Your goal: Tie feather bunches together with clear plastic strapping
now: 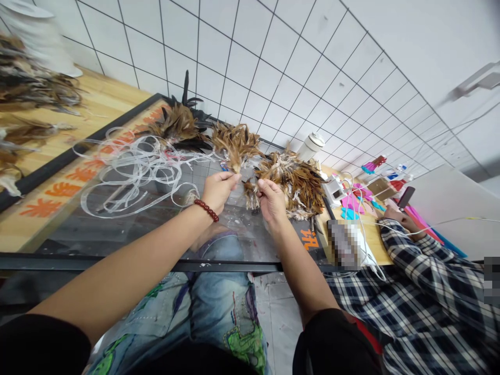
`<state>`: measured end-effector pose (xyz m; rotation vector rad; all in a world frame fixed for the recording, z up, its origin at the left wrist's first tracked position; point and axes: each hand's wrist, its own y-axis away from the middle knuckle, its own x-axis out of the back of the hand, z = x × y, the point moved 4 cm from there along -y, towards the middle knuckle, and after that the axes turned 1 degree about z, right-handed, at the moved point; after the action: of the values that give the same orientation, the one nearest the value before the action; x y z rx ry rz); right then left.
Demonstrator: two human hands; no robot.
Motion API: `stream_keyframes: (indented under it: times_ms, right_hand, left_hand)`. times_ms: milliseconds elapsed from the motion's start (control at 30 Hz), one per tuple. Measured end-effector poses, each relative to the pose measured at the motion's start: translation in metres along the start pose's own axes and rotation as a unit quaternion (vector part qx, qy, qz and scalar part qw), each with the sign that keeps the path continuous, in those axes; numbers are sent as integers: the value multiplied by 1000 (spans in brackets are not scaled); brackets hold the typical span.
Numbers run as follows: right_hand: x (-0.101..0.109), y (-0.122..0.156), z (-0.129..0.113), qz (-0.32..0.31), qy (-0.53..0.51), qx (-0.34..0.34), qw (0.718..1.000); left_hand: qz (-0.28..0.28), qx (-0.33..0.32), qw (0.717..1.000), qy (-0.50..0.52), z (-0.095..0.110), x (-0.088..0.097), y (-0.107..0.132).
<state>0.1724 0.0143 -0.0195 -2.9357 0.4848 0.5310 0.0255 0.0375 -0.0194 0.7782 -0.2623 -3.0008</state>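
My left hand (220,191), with a dark red bead bracelet (207,210) at the wrist, pinches the pale base of a fanned bunch of brown feathers (234,141). The bunch points away from me, over the glass-topped surface. A short gap to the right, my right hand (272,202) has thumb and forefinger pressed together; what lies between them is too small to make out. Just behind it is a pile of brown and white feathers (299,179). A loose tangle of clear ribbon (136,179) spreads left of my left hand.
Brown and black feathers (177,125) lie at the back; more feathers (27,78) and a large white spool (39,36) are at far left. A white bottle (311,146) stands by the tiled wall. At right, a person in a plaid shirt (422,291) sits near white cables (361,229).
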Motion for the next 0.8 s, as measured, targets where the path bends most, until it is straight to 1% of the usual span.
stream_keyframes:
  times_ms: [33,67,100,167,200,267,467,567,633,667,733,800]
  right_hand:
    - [-1,1,-2,-7,6,8,1000]
    - [-3,2,-3,-19,15,16,1000]
    - [-4,3,-5,-31,24,26,999]
    - [-6,5,-6,-50,41,38,997]
    - [-7,5,-5,-52,45,39,997]
    - [-6,6,-4,-47,45,36,997]
    - [-5,4,0,-64,28,34,997]
    - [-5,3,1,-77,20,19,997]
    - [-4,3,0,-77,26,18,997]
    - [-4,4,-2,-73,41,30,996]
    - [-3,6,-6,-68,107,81,989]
    - [-4,10,-11,-70,193,144,968]
  left_hand:
    - [-4,-11,1000,-2,2,-1,1]
    - [-28,0,1000,-2,3,-3,3]
    - [-68,30,997,-1,1,-7,5]
    - [-148,103,984,-4,-4,-13,11]
    - [-173,126,977,-7,-6,-15,14]
    - [-197,139,970,-9,-9,-16,16]
    - [-221,140,965,-19,-11,-16,14]
    - [-238,142,960,-26,-12,-15,13]
    - [-235,144,961,-3,-12,-14,10]
    - [-227,146,963,17,-12,-13,8]
    - [-205,152,965,55,-11,-10,5]
    - [-189,159,967,70,-12,-9,4]
